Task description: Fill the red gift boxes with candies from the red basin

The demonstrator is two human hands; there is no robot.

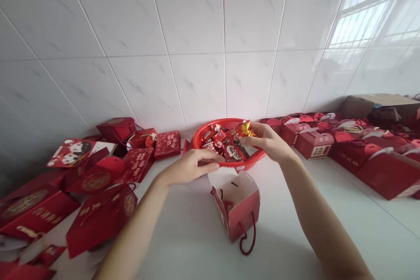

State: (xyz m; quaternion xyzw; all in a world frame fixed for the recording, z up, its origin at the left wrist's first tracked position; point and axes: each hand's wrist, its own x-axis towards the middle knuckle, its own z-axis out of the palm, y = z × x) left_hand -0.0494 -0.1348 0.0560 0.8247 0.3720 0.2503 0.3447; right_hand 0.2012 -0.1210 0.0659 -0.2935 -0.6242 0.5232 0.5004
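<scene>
Our forearms (323,218) reach over the white table (183,236), and between them, below the grip, stands an open box (244,210), dusky red outside, pale inside, flaps raised, with a dark red cord (252,247) looping off its near side. Well left of the grip we see red gift boxes (101,216) with gold lettering. Our left hand (188,164) is by the basket's near left rim, thumb and fingers slightly parted. With our right hand (269,142) we pinch a packet (241,130), glossy red with bright gold foil, above the red basket (229,121). Left of that pinch lie smaller red wrapped sweets (215,138); farther right, rows of handled boxes (315,143); beyond, a tiled wall (197,22)
</scene>
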